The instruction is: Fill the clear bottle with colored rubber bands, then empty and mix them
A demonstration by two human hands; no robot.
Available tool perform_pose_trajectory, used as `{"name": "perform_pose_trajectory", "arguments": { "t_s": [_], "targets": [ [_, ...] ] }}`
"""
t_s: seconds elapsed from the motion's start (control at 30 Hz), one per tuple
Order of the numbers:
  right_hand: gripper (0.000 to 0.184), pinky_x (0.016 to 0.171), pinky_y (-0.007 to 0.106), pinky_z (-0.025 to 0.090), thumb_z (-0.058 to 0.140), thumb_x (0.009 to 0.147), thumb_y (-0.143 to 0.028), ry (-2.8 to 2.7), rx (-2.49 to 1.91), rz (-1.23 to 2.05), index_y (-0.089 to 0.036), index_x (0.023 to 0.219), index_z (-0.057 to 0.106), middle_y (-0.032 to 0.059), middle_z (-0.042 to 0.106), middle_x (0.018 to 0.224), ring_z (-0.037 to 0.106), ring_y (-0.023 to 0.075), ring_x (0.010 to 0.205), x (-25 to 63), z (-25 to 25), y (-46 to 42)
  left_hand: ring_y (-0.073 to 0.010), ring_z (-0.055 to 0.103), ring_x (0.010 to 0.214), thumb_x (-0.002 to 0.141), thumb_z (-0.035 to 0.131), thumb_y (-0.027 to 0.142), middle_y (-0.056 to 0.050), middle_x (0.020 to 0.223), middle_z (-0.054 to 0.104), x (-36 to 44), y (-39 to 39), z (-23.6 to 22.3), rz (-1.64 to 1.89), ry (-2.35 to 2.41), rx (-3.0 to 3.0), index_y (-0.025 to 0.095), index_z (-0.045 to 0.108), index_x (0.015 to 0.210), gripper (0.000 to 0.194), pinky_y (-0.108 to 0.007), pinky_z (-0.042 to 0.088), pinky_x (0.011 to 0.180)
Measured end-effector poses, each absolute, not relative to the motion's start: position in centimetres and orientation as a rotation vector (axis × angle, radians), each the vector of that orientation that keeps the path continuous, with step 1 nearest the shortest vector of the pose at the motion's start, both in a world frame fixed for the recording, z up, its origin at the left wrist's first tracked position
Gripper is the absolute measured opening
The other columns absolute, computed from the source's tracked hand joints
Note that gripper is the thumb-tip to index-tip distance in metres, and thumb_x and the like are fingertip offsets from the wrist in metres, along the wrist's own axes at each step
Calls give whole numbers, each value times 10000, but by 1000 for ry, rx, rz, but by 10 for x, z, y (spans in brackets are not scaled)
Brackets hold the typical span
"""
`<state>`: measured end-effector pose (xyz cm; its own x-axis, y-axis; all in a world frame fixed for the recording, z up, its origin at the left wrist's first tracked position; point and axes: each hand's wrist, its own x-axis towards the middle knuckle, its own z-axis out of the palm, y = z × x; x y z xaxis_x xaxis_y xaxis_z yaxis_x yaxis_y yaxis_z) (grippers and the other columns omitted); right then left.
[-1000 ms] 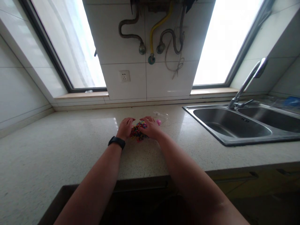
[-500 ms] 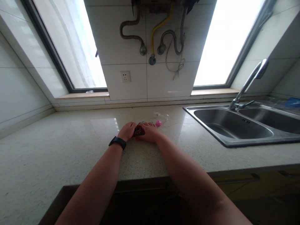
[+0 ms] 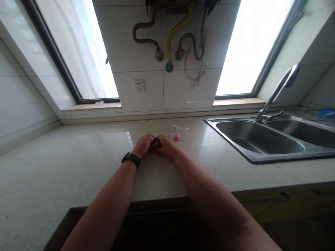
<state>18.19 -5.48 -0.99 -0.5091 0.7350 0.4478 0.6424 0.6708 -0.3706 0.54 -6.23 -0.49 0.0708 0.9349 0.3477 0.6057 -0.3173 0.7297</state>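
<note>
Both hands meet over the speckled countertop (image 3: 86, 160), gathered around a bunch of small multicoloured rubber bands (image 3: 157, 143), dark with red, orange and green bits. My left hand (image 3: 143, 145), with a black watch on the wrist, is curled against the left side of the bunch. From the right, my right hand (image 3: 168, 145) closes on it, its fingertips partly hidden. A few stray bits show at the edges of the hands. Just beyond my right hand lies a round pink object (image 3: 176, 137), with a piece of clear plastic (image 3: 183, 129) behind it.
A double steel sink (image 3: 251, 161) with a chrome faucet (image 3: 277, 92) is set into the counter on the right. Ahead stands a tiled wall with a socket (image 3: 139, 85) and hanging pipes (image 3: 170, 42). Windows flank it on both sides.
The bunch between my hands looks more bunched up and sits slightly higher. My right fingers have curled inward. The pink object has stayed in place.
</note>
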Motion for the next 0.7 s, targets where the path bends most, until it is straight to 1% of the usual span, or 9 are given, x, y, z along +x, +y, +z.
{"name": "perform_pose_trajectory", "arguments": {
  "t_s": [0.07, 0.17, 0.23, 0.3, 0.43, 0.53, 0.7],
  "targets": [
    [379, 817, 276, 460, 720, 729, -261, -2269, -1022, 250, -204, 1100, 666, 73, 699, 1035, 646, 203, 956, 183, -11, -53, -214, 613, 982, 939, 309, 328, -119, 1030, 669, 5, -62, -5, 1170, 1507, 1874, 118, 659, 1084, 433, -334, 470, 891],
    [360, 818, 278, 465, 706, 716, -197, -2203, -1005, 345, -193, 1075, 679, 68, 714, 1016, 654, 199, 941, 183, -12, -51, -198, 613, 920, 942, 317, 369, -100, 975, 656, 5, -61, -7, 1255, 1470, 1736, 124, 665, 1083, 448, -315, 485, 830],
    [353, 817, 279, 470, 700, 710, -169, -2159, -991, 402, -196, 1062, 686, 58, 723, 999, 660, 194, 928, 184, -12, -50, -188, 612, 885, 944, 325, 398, -98, 973, 651, 4, -61, -7, 1311, 1435, 1683, 126, 666, 1081, 457, -301, 492, 784],
    [343, 820, 281, 475, 687, 718, -153, -2114, -977, 439, -206, 1056, 689, 48, 729, 985, 665, 188, 917, 183, -12, -50, -177, 612, 830, 945, 328, 430, -104, 980, 650, 4, -62, -7, 1350, 1390, 1637, 128, 659, 1093, 471, -280, 497, 703],
    [311, 836, 294, 484, 671, 744, -154, -2008, -952, 469, -212, 1049, 687, 45, 731, 990, 664, 186, 924, 183, -13, -48, -153, 601, 742, 942, 328, 461, -112, 1010, 638, 5, -65, -3, 1375, 1313, 1540, 136, 632, 1128, 483, -227, 463, 546],
    [278, 815, 298, 493, 671, 756, -170, -1925, -966, 505, -208, 1031, 684, 40, 729, 965, 661, 181, 891, 183, -13, -46, -143, 591, 721, 934, 354, 444, -109, 1007, 629, 6, -67, -1, 1379, 1298, 1486, 135, 626, 1120, 451, -206, 443, 506],
    [231, 805, 298, 494, 675, 785, -252, -1814, -976, 555, -194, 1008, 679, 41, 720, 943, 649, 177, 870, 182, -13, -44, -136, 595, 718, 908, 414, 394, -98, 1004, 635, 6, -65, -2, 1385, 1298, 1480, 143, 631, 1110, 389, -210, 460, 524]
  ]
}}
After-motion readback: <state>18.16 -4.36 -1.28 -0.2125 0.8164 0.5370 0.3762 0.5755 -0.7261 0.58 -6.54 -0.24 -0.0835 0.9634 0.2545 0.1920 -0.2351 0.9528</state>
